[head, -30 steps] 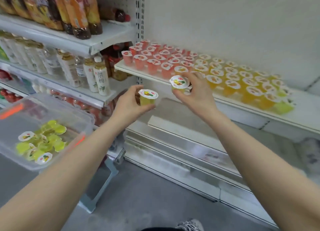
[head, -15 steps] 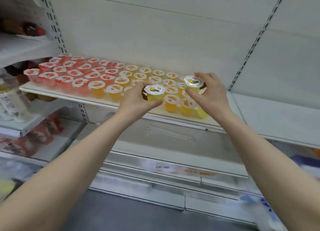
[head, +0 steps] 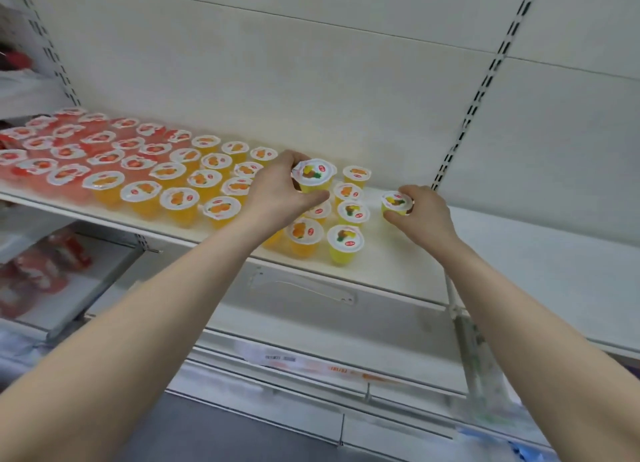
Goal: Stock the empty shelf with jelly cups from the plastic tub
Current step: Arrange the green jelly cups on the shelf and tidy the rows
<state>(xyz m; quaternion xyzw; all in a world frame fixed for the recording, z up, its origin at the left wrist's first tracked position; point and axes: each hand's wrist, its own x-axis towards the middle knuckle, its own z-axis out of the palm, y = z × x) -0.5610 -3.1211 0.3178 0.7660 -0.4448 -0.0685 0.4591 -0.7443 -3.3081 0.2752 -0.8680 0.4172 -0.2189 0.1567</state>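
Observation:
My left hand (head: pixel 277 193) grips a yellow jelly cup (head: pixel 314 176) above the rows of cups on the white shelf (head: pixel 398 274). My right hand (head: pixel 424 213) holds another yellow jelly cup (head: pixel 396 203) low over the bare shelf, to the right of the rows; whether it touches the shelf I cannot tell. Red jelly cups (head: pixel 62 149) fill the shelf's left end, orange jelly cups (head: pixel 180 198) fill the middle, and a few yellow cups (head: pixel 345 241) stand at the right edge of the rows. The plastic tub is out of view.
The shelf runs on bare to the right of a slotted upright (head: pixel 485 90). Behind it is a white back wall. Below are lower white shelves with price strips (head: pixel 311 361), and red packets (head: pixel 45 274) lie at the lower left.
The view swung right, away from the tub and bottles. Both hands carried their cups over the shelf, and the right hand moved down to the bare spot right of the rows.

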